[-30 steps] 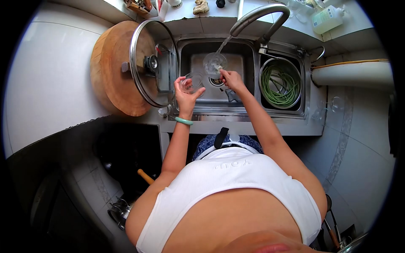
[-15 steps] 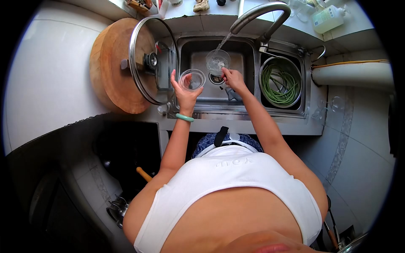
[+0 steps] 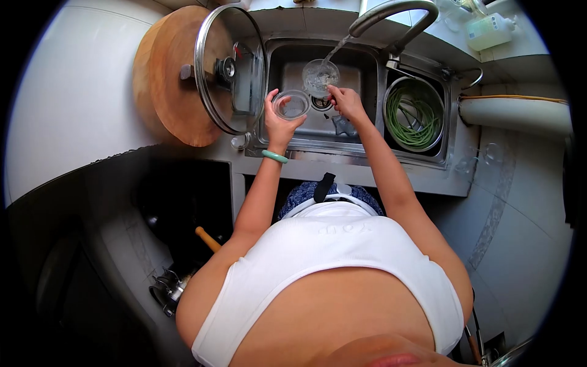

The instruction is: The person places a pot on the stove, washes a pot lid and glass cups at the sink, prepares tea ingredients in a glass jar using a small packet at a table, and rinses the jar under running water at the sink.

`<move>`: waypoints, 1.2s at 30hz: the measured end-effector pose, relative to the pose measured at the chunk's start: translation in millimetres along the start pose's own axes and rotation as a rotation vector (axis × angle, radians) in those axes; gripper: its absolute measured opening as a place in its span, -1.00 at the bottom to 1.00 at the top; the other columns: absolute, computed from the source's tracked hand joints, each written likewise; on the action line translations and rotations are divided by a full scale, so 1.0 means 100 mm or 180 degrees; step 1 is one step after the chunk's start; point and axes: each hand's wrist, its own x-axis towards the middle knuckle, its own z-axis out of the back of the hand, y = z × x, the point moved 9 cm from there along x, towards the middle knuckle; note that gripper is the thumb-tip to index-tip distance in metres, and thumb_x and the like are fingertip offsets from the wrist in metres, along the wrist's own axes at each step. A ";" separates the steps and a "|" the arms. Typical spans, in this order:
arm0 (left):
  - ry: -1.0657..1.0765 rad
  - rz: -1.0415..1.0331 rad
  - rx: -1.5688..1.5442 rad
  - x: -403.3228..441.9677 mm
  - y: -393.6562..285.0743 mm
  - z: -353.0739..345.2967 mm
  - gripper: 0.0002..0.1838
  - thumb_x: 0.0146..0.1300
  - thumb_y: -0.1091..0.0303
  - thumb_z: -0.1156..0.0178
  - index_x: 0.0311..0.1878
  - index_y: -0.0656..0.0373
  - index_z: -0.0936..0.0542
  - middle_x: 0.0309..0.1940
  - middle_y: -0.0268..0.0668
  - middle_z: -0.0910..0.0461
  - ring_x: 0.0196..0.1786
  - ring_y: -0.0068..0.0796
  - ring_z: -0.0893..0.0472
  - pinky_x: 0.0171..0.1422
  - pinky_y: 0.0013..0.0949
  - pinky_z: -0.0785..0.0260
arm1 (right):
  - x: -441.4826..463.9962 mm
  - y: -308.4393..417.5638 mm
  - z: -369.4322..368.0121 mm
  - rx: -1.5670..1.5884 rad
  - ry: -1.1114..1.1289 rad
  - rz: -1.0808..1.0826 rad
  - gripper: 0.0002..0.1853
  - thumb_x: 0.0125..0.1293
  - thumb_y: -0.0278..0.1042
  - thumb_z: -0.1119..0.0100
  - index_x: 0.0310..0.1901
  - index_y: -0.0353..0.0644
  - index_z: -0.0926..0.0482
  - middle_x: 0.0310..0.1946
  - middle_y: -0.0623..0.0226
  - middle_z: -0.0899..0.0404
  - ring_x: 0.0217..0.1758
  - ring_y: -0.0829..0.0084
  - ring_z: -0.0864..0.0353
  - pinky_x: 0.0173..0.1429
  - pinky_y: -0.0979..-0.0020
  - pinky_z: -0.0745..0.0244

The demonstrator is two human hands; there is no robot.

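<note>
My left hand (image 3: 282, 126) is wrapped round a clear plastic cup (image 3: 291, 105), holding it over the near left side of the sink basin (image 3: 287, 61). Over the basin's middle, my right hand (image 3: 347, 103) pinches the rim of a clear bowl (image 3: 320, 78). Water from the curved faucet (image 3: 391, 10) runs into this bowl, and its surface looks churned. A grey star-shaped piece (image 3: 343, 126) lies on the basin floor near my right wrist, beside the drain.
Long green beans (image 3: 411, 119) fill a metal bowl in the right basin. To the left, a glass pot lid (image 3: 229, 67) leans by a thick round wooden board (image 3: 165, 79). A soap bottle (image 3: 489, 32) stands at the back right.
The view has shifted slightly, so the sink sits higher and further right. Both hands keep their holds, and water still runs into the clear bowl.
</note>
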 end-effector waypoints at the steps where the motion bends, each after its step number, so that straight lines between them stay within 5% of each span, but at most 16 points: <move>1: 0.0047 -0.0051 0.0121 -0.01 0.01 -0.01 -0.01 -0.35 0.61 -0.50 0.25 0.16 -0.19 -0.08 -0.23 -0.50 0.01 -0.44 -0.46 0.22 -0.37 -0.28 | -0.01 0.01 0.01 0.0046 0.0008 -0.0035 -0.58 0.32 0.02 -0.01 -0.47 -0.21 -0.50 -0.67 0.56 -0.35 -0.70 0.72 -0.25 -0.66 0.60 -0.12; 10: -0.0079 -0.0061 0.0090 -0.10 -0.15 0.02 -0.05 -0.39 0.53 -0.54 0.20 0.17 -0.29 -0.11 -0.22 -0.53 -0.01 -0.41 -0.50 0.15 -0.37 -0.34 | -0.01 -0.03 0.00 0.0153 0.0049 -0.0047 -0.56 0.31 0.05 -0.03 -0.47 -0.21 -0.50 -0.67 0.55 -0.35 -0.71 0.72 -0.24 -0.66 0.62 -0.11; 13: 0.0263 0.0012 0.0466 -0.20 -0.08 0.06 -0.03 -0.33 0.52 -0.53 0.26 0.15 -0.24 -0.08 -0.24 -0.54 -0.01 -0.43 -0.51 0.16 -0.37 -0.35 | -0.04 -0.04 -0.02 -0.0080 0.0052 -0.0089 -0.56 0.31 0.04 -0.03 -0.47 -0.23 -0.51 -0.67 0.55 -0.35 -0.70 0.72 -0.25 -0.65 0.62 -0.11; 15: 0.0708 0.0205 0.0617 -0.39 -0.02 0.01 -0.01 -0.31 0.49 -0.53 0.29 0.11 -0.24 -0.07 -0.25 -0.54 0.01 -0.43 -0.51 0.17 -0.38 -0.36 | -0.02 -0.03 -0.03 -0.0334 0.0030 0.0150 -0.46 0.23 0.13 -0.04 -0.46 -0.31 -0.62 -0.65 0.33 -0.54 -0.57 0.51 -0.52 -0.40 0.44 -0.39; 20: 0.1212 0.0302 0.0658 -0.86 0.06 -0.13 -0.06 -0.30 0.42 -0.52 0.27 0.09 -0.30 -0.04 -0.22 -0.55 0.06 -0.39 -0.54 0.18 -0.36 -0.38 | -0.06 -0.02 -0.02 -0.0429 -0.0040 0.0026 -0.46 0.23 0.13 -0.03 -0.48 -0.29 -0.62 -0.65 0.32 -0.55 -0.55 0.48 -0.54 -0.38 0.42 -0.40; 28: 0.1656 -0.0537 0.1234 -1.22 0.12 -0.22 -0.18 -0.29 0.41 -0.49 0.18 0.11 -0.41 0.00 -0.17 -0.51 0.05 -0.19 -0.53 0.17 -0.27 -0.39 | 0.01 -0.01 0.01 -0.0392 -0.0054 0.0112 -0.46 0.22 0.14 -0.03 -0.51 -0.28 -0.62 -0.65 0.33 -0.55 -0.53 0.49 -0.54 -0.35 0.43 -0.39; 31: 0.1662 -0.0679 0.1209 -1.30 0.26 -0.21 -0.18 -0.26 0.44 -0.47 0.20 0.09 -0.38 0.04 -0.15 -0.43 0.08 -0.11 -0.48 0.18 -0.24 -0.37 | -0.04 0.04 -0.01 -0.0203 0.0012 0.0044 -0.56 0.30 0.04 -0.04 -0.46 -0.23 -0.54 -0.67 0.55 -0.39 -0.69 0.73 -0.29 -0.62 0.63 -0.15; 36: 0.1639 -0.0741 0.1356 -1.33 0.32 -0.13 -0.12 -0.26 0.41 -0.48 0.24 0.08 -0.32 0.08 -0.14 -0.38 0.12 -0.10 -0.43 0.21 -0.24 -0.35 | -0.02 0.02 0.00 -0.0098 0.0037 0.0070 -0.57 0.31 0.03 -0.03 -0.44 -0.24 -0.53 -0.66 0.54 -0.39 -0.69 0.73 -0.29 -0.62 0.63 -0.15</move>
